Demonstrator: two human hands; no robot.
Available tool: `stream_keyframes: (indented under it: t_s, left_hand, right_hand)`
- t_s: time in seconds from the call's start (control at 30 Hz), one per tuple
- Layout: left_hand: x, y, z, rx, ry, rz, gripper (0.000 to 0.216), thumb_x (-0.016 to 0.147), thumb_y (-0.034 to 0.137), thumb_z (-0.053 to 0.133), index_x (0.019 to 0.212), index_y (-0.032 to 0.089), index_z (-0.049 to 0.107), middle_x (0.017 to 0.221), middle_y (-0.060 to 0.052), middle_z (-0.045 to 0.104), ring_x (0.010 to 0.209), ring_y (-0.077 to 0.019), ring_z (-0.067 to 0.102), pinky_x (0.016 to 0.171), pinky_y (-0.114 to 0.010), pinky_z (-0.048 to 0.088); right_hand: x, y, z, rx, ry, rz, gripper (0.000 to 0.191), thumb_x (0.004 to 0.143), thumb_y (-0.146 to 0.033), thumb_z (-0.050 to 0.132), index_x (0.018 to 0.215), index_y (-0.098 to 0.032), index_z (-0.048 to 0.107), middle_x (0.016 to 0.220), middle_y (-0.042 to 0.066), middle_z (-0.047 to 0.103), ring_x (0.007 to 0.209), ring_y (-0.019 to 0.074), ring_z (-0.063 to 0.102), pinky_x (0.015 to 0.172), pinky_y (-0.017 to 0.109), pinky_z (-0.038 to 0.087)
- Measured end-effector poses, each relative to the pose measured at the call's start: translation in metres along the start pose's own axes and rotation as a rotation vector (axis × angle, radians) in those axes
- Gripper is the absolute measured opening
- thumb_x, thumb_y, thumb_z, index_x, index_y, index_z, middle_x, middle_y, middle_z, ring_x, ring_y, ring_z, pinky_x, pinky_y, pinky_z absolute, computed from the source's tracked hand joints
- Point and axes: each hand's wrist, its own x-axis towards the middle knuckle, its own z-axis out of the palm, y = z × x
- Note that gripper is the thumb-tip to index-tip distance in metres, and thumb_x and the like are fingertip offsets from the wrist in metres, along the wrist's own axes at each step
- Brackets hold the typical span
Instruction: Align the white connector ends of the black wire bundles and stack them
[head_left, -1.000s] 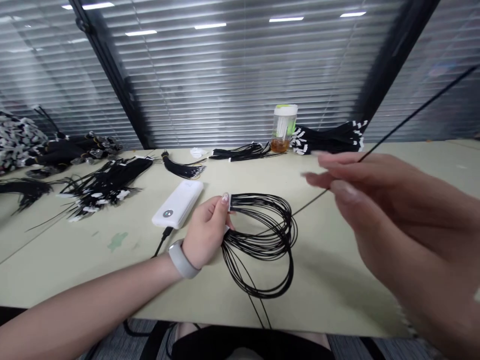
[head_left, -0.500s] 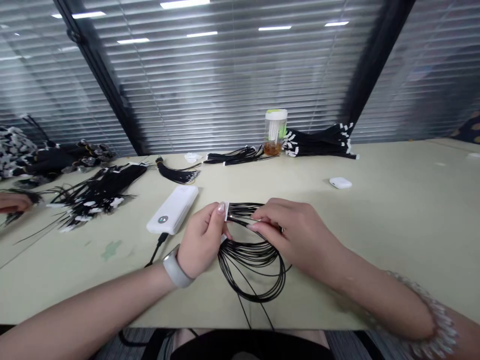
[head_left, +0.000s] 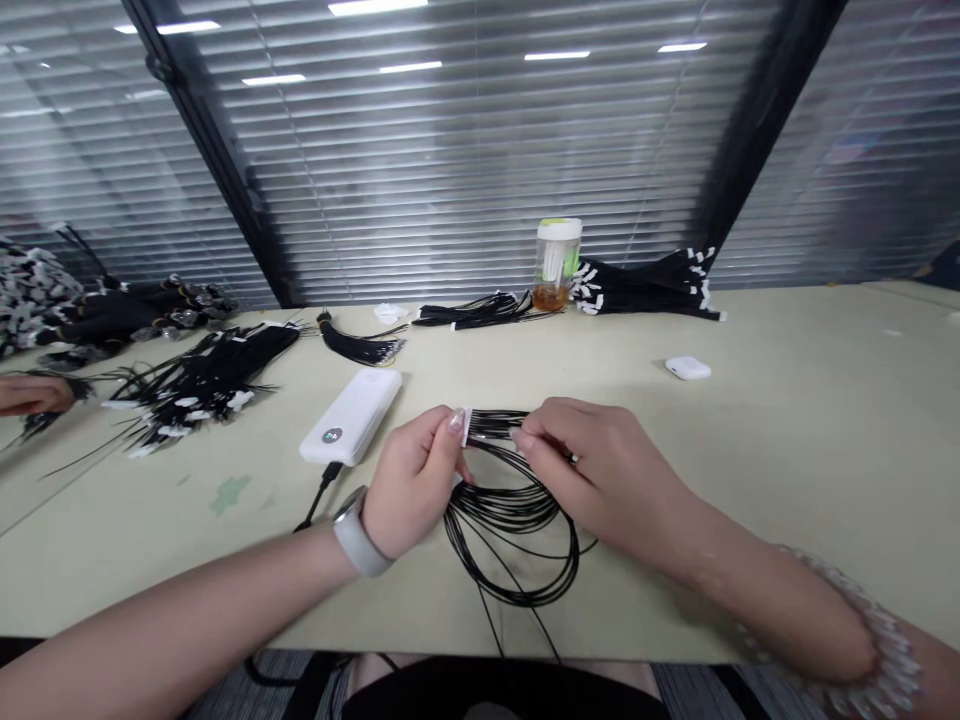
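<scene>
My left hand (head_left: pixel 420 480) is closed on a white connector (head_left: pixel 466 427), with its thumb on top. Several thin black wires (head_left: pixel 491 424) run from that connector toward the right and curve round into a loose coil (head_left: pixel 517 510) in front of me. Part of another white piece (head_left: pixel 457 481) peeks out below the left fingers. My right hand (head_left: pixel 592 455) is closed in a pinch at the wires, a short way right of the connector. Its thumb and index finger hide exactly which wire lies between them. Loose wire ends hang down toward the table's front edge.
A white power bank (head_left: pixel 352 415) with a black cable (head_left: pixel 322 490) lies left of my hands. Bundles of black wires (head_left: pixel 217 370) lie farther left, near another person's hand (head_left: pixel 34 394). Behind stand a drink bottle (head_left: pixel 556 265) and wire bundles (head_left: pixel 649 285); a white case (head_left: pixel 688 368) sits right.
The whole view has shifted slightly. A short wire end seen between the connector and my right fingers no longer stands out. Both hands keep nearly the same places.
</scene>
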Motion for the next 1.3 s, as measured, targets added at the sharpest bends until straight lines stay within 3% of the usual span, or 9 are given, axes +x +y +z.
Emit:
stream_keyframes:
  t_s: [0.6, 0.9, 1.1, 1.2, 1.3]
  left_hand:
    - [-0.002, 0.002, 0.001, 0.014, -0.04, 0.034, 0.036, 0.089, 0.028, 0.033, 0.057, 0.018, 0.045, 0.046, 0.001, 0.055, 0.044, -0.0087, 0.051, 0.048, -0.02, 0.038]
    - [-0.005, 0.004, -0.001, 0.033, -0.054, 0.035, 0.033, 0.088, 0.028, 0.033, 0.06, 0.018, 0.046, 0.047, 0.002, 0.056, 0.045, -0.0093, 0.053, 0.047, -0.021, 0.038]
    - [0.005, 0.007, -0.004, -0.033, 0.003, -0.078, 0.037, 0.088, 0.033, 0.034, 0.056, 0.018, 0.046, 0.045, 0.001, 0.055, 0.046, -0.0106, 0.051, 0.051, -0.023, 0.041]
    - [0.01, 0.002, -0.003, -0.085, 0.025, -0.179, 0.038, 0.087, 0.036, 0.036, 0.056, 0.018, 0.049, 0.044, 0.001, 0.054, 0.045, -0.0116, 0.052, 0.051, -0.024, 0.042]
    - [0.015, -0.009, -0.001, -0.156, 0.088, -0.307, 0.04, 0.085, 0.042, 0.036, 0.058, 0.017, 0.051, 0.044, 0.0, 0.056, 0.042, -0.0123, 0.051, 0.045, -0.024, 0.04]
  right_hand:
    - [0.0, -0.002, 0.01, 0.161, -0.059, 0.047, 0.025, 0.085, -0.021, 0.041, 0.061, -0.016, 0.044, 0.056, -0.005, 0.046, 0.053, 0.0056, 0.04, 0.05, 0.02, 0.029]
    - [-0.006, -0.002, 0.022, 0.025, -0.003, -0.131, 0.02, 0.088, -0.022, 0.038, 0.072, -0.016, 0.049, 0.066, -0.001, 0.049, 0.06, 0.0087, 0.043, 0.055, 0.022, 0.03]
    - [0.007, 0.01, 0.009, -0.085, -0.058, -0.059, 0.019, 0.088, -0.023, 0.039, 0.078, -0.016, 0.053, 0.075, 0.001, 0.055, 0.068, 0.0112, 0.05, 0.061, 0.024, 0.035]
    - [0.007, 0.014, 0.002, -0.109, -0.103, -0.011, 0.008, 0.082, -0.024, 0.05, 0.084, -0.017, 0.053, 0.081, 0.002, 0.054, 0.066, 0.0109, 0.048, 0.059, 0.024, 0.036]
    - [0.003, 0.009, -0.006, -0.102, 0.061, -0.032, 0.022, 0.073, -0.032, 0.061, 0.084, -0.017, 0.051, 0.083, 0.002, 0.051, 0.061, 0.0094, 0.044, 0.054, 0.023, 0.035]
